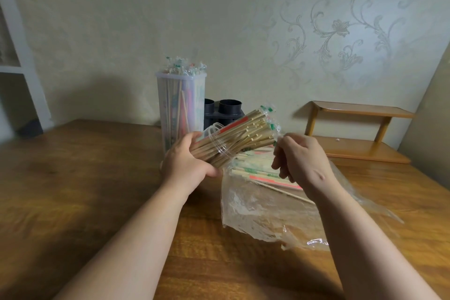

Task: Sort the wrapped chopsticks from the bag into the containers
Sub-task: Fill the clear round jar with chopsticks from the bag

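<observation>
My left hand [187, 165] grips a clear plastic cup [219, 141] tilted on its side, its mouth to the right, packed with a bundle of wrapped chopsticks [248, 133] that stick out up and right. My right hand [299, 159] has curled fingers at the wrapper ends of that bundle; what it pinches is hidden. Below lies a clear plastic bag [263, 212] on the wooden table [73, 178], with more wrapped chopsticks [258, 173] inside. A tall translucent container [181, 107] behind stands upright, full of wrapped chopsticks.
Two black cylindrical holders [229, 108] stand behind the tall container, near the wall. A small wooden two-tier shelf [358, 134] sits at the back right of the table. A white shelving unit [17, 68] is at the far left.
</observation>
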Action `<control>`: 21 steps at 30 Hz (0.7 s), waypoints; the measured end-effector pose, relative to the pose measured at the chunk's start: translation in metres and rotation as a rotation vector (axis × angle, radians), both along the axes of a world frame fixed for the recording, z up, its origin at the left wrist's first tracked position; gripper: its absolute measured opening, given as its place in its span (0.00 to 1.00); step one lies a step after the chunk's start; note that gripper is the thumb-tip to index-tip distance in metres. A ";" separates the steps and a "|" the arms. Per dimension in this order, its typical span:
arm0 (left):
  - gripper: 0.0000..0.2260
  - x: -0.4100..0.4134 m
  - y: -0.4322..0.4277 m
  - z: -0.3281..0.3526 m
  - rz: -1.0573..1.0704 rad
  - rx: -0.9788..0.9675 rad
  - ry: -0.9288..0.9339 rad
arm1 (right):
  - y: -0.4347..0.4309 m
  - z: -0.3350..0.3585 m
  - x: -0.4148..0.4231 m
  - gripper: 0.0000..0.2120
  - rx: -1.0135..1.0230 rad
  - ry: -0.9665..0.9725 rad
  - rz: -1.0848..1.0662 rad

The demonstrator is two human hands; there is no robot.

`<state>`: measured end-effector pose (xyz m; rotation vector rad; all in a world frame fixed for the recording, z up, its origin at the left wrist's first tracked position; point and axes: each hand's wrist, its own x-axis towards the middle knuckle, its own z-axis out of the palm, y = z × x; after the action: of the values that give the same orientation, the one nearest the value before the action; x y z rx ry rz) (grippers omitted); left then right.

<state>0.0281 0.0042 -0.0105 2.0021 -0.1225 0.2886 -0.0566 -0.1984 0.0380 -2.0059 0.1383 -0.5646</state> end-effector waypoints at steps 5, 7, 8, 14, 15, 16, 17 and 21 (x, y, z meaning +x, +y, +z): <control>0.42 0.001 0.000 0.000 0.005 -0.026 0.028 | -0.005 0.002 -0.005 0.13 -0.035 0.217 0.155; 0.43 0.001 -0.001 -0.001 0.012 -0.039 0.032 | -0.007 0.005 -0.010 0.12 -0.080 0.379 0.286; 0.43 0.001 -0.001 -0.001 0.013 -0.043 0.033 | -0.006 0.007 -0.012 0.12 -0.119 0.467 0.342; 0.44 0.001 0.000 -0.002 0.001 -0.050 0.033 | 0.001 0.001 -0.009 0.11 -0.302 0.701 0.353; 0.43 0.001 -0.001 -0.002 0.001 -0.049 0.031 | 0.001 -0.002 -0.007 0.11 -0.357 0.686 0.331; 0.43 0.001 -0.001 -0.002 0.000 -0.050 0.030 | 0.002 -0.004 -0.006 0.11 -0.428 0.664 0.315; 0.44 0.001 -0.001 -0.002 -0.002 -0.050 0.032 | 0.002 -0.005 -0.005 0.10 -0.511 0.640 0.303; 0.44 0.000 -0.001 -0.002 -0.002 -0.061 0.037 | 0.006 -0.015 0.002 0.12 -0.766 0.608 0.233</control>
<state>0.0285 0.0035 -0.0124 1.9455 -0.0915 0.2511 -0.0547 -0.1926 0.0234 -2.8422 0.0518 0.2078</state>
